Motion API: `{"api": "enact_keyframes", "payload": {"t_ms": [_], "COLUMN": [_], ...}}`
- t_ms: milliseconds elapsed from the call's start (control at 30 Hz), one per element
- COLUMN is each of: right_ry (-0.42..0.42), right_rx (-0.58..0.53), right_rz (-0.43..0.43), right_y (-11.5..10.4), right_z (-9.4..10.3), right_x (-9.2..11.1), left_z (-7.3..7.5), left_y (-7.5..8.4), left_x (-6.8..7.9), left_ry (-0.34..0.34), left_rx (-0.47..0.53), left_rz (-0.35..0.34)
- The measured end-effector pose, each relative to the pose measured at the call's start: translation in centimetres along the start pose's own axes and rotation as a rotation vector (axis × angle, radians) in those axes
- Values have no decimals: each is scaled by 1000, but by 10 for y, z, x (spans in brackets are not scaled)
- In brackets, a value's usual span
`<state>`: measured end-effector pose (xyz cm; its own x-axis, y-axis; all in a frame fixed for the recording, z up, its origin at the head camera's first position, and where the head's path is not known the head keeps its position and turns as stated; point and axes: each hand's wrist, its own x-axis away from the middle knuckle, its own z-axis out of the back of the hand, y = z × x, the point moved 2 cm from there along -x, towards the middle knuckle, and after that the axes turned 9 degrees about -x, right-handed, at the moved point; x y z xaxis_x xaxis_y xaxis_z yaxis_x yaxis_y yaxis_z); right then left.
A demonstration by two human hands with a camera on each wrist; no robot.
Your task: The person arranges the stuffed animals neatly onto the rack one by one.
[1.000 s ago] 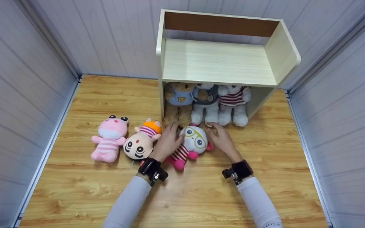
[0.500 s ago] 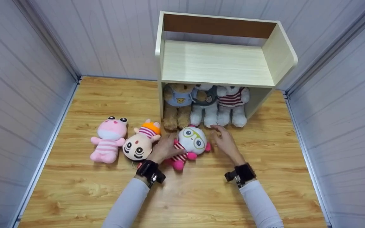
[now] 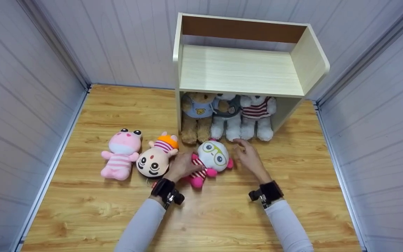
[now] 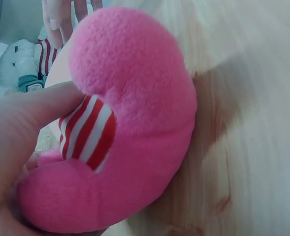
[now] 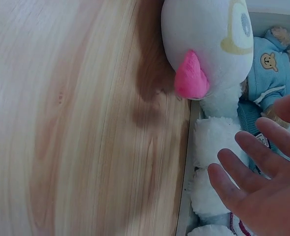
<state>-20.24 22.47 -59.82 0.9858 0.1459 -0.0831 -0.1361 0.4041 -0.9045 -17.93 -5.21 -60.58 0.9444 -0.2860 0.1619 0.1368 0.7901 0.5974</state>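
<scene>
A plush panda doll [image 3: 212, 154] with a white head, yellow-green glasses, pink limbs and a red-striped shirt lies on the wooden floor. My left hand [image 3: 182, 166] grips it round the striped middle; in the left wrist view the thumb [image 4: 56, 102] lies across the shirt above the pink legs [image 4: 130, 59]. The other fingers are mostly hidden behind the toy. Apart from the panda's pink ear, my right hand [image 3: 249, 157] holds nothing, its fingers [image 5: 250, 164] relaxed and spread in the right wrist view. Behind it stand teddy bears' white furry legs [image 5: 216, 142].
A pale wooden shelf unit [image 3: 240, 70] stands behind, with three teddy bears [image 3: 197, 115] side by side in its lower compartment. Left of my left hand lie a pink frog plush [image 3: 120, 154] and a round-faced doll [image 3: 152, 162] with an orange bottom. Panel walls [image 3: 23, 115] border the floor.
My left hand has drawn back from beside the panda's head to its striped body. My right hand has shifted slightly right, away from the head. The toys stay in place.
</scene>
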Motion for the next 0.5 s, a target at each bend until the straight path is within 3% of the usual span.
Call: {"api": "enact_keyframes", "payload": {"t_ms": [500], "right_ry": [41], "right_rx": [-78], "right_rz": [-38], "right_y": [-11], "right_z": [10], "right_x": [1], "left_z": [5], "left_y": [9], "left_x": [11], "left_ry": [65], "left_rx": [152], "left_rz": [-45]}}
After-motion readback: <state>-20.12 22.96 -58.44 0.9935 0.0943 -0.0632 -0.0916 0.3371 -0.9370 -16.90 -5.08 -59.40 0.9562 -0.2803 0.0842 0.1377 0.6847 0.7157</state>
